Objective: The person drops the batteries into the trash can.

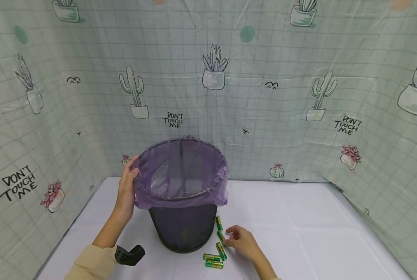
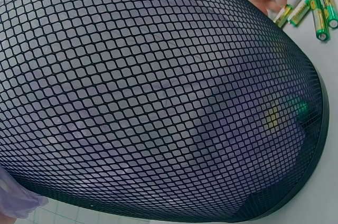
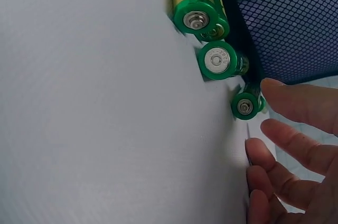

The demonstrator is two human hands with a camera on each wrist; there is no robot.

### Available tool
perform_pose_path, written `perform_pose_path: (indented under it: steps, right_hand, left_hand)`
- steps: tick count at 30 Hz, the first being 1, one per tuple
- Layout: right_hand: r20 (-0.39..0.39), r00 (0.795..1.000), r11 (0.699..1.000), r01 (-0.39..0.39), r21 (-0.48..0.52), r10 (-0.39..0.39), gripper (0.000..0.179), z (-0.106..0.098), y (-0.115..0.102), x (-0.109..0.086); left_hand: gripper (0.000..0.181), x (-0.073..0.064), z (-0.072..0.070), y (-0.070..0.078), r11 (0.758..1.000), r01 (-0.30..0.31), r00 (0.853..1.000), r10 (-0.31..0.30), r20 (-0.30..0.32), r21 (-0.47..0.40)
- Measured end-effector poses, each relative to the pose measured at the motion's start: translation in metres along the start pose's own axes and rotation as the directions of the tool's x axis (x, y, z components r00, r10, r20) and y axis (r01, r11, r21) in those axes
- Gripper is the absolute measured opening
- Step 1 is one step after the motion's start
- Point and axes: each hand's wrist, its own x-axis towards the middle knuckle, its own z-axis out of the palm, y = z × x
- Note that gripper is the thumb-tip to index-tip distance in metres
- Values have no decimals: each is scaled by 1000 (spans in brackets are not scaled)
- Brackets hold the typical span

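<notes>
Head cam: my left grip [image 1: 125,188] is up against the rim of the black mesh bin [image 1: 184,229] lined with a purple bag [image 1: 213,196]; can't tell if it's curled round. My right grip [image 1: 241,242] is loose and holding nothing, five batteries [image 1: 221,251] just left of it on the bench [image 1: 282,221]. Left wrist: something yellow-green [image 2: 272,118] shows through the mesh, below my left grip. Right wrist: thumb and index spread, near the closest battery.

I had five green-and-gold batteries [image 1: 221,251] lying between three and five o'clock of my upright, purple-lined black mesh bin [image 1: 184,227].
</notes>
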Motion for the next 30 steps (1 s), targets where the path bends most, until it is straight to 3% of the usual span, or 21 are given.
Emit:
perform_pose_path:
  steps: [16, 30]
  right_hand:
    - [-16, 999, 997, 37, -72, -38, 29, 2, 8, -2]
    - [-9, 998, 995, 67, -76, -67, 29, 1, 7, -5]
  left_hand:
    - [50, -9, 6, -2, 999, -38, 999, 38, -20, -18]
    - [48, -9, 6, -2, 999, -23, 1000, 23, -14, -22]
